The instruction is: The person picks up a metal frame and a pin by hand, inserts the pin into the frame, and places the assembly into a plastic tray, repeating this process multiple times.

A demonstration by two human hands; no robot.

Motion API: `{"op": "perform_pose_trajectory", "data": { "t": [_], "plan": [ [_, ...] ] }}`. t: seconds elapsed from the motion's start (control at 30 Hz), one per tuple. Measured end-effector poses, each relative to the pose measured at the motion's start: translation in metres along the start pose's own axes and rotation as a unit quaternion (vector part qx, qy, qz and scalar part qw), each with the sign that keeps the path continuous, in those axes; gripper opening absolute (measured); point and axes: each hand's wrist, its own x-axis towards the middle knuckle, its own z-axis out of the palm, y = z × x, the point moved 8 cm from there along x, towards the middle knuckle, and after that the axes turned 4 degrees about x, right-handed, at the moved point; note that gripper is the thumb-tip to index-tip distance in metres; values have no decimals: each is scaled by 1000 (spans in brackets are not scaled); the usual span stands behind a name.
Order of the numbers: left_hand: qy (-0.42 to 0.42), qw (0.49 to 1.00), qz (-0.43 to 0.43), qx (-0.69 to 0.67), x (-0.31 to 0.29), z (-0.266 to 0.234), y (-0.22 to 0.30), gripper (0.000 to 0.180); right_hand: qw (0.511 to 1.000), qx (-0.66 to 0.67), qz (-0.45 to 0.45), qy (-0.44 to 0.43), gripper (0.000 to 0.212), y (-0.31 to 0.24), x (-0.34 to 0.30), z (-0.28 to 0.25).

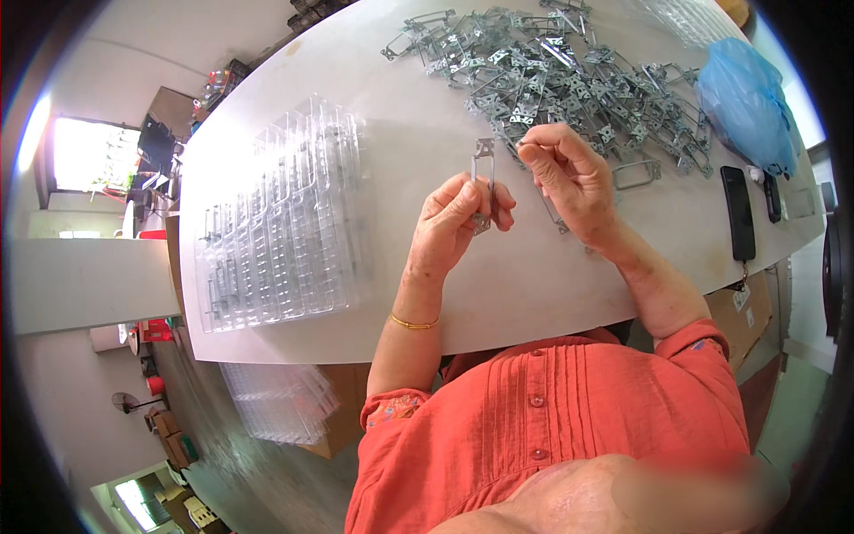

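My left hand (455, 221) grips a narrow metal frame bracket (483, 149), thumb and fingers closed round its lower half. The bracket stands upright over the white table, its flat punched end pointing away from me. Just to the right, my right hand (569, 182) is raised with thumb and forefinger pinched together; anything between them is too small to make out. Beyond both hands spreads a large heap of similar metal brackets (569, 84). One loose bracket (637, 174) lies to the right of my right hand, and another (553, 212) lies partly beneath it.
Stacked clear plastic trays (285, 222) holding metal pieces stand on the left of the white table (427, 320). At the right are a blue plastic bag (747, 102) and a black phone (738, 214). More clear trays (280, 405) sit below the table's left edge.
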Motion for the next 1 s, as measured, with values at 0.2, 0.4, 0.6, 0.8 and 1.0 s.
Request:
{"op": "perform_pose_trajectory", "data": {
  "t": [0.2,0.4,0.6,0.8,1.0],
  "plan": [
    [-2,1000,-11,-2,0,5,-2,26,996,-63,-69,-3,11,-14,1,5],
    [14,1000,-22,-2,-1,5,-3,20,995,-78,-63,-2,10,-16,1,6],
    [22,999,-21,14,-2,2,-2,21,994,-95,-52,-21,10,-18,1,7],
    [29,999,-21,30,-2,0,1,21,993,-105,-43,-20,10,-17,0,7],
    [50,997,-9,64,-3,-6,4,23,987,-130,-89,-11,12,-20,-1,7]
  ]
}}
